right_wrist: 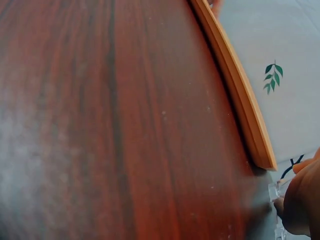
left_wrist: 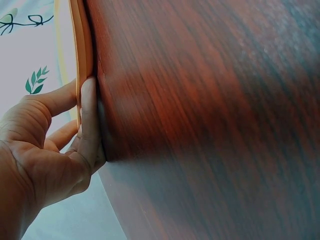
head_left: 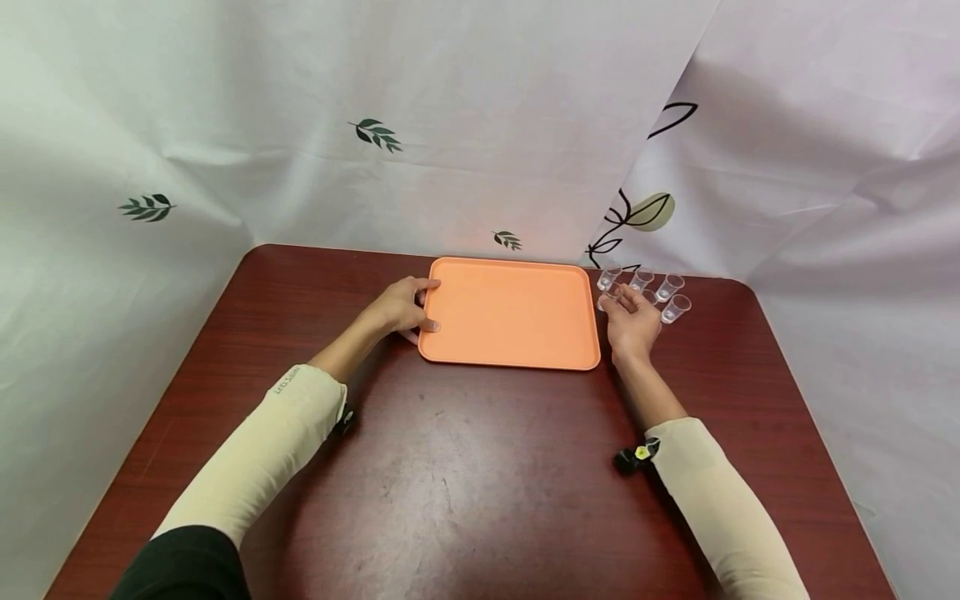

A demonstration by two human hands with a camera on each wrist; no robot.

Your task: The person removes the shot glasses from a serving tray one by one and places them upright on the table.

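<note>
A flat orange tray (head_left: 510,312) lies on the dark red wooden table (head_left: 465,483). My left hand (head_left: 405,308) holds the tray's left edge (left_wrist: 80,45), with the thumb (left_wrist: 89,117) on one side of the rim and the fingers on the other. To the right of the tray, my right hand (head_left: 633,323) reaches in among several small clear plastic cups (head_left: 670,287). Its thumb tip (right_wrist: 279,205) touches one cup (right_wrist: 274,190) near the tray's corner (right_wrist: 262,160). Whether the fingers close round that cup is hidden.
A white cloth with leaf prints (head_left: 375,133) hangs behind and to both sides of the table. The cups stand close to the table's far right corner (head_left: 738,287). Bare tabletop stretches between the tray and me.
</note>
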